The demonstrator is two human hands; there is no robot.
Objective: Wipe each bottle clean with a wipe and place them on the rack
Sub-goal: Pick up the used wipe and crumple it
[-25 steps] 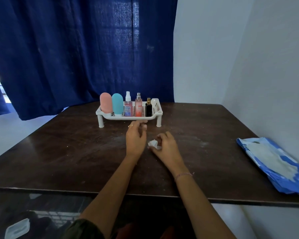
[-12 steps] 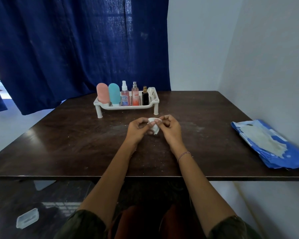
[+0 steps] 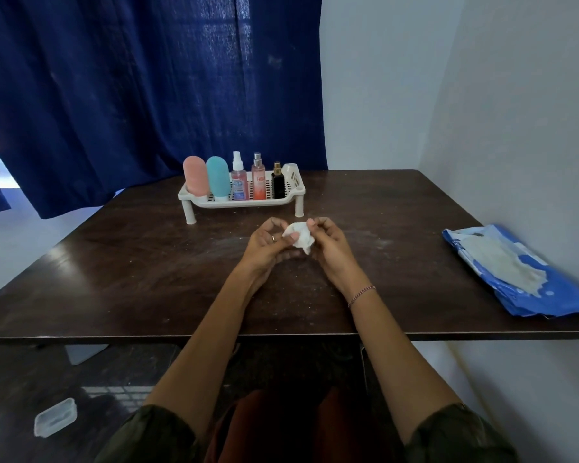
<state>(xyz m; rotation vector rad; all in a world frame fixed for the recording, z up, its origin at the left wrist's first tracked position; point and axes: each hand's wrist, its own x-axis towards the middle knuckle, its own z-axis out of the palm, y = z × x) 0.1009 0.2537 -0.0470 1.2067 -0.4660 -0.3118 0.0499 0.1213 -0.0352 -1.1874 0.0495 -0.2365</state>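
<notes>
Head view: from my remote seat I see the dark surface (image 3: 114, 279) carrying the white rack (image 3: 241, 201) at its far side, five bottles (image 3: 238, 177) upright in it. Risk, as I judge it: the rack is nearly full, so a careless reach could topple the row; the crumpled wipe (image 3: 301, 238) may also be too spent to clean anything. The left hand (image 3: 268, 240) and right hand (image 3: 328, 243) meet above the surface, fingers (image 3: 293, 236) pinching the wipe from both sides, well short of the rack.
</notes>
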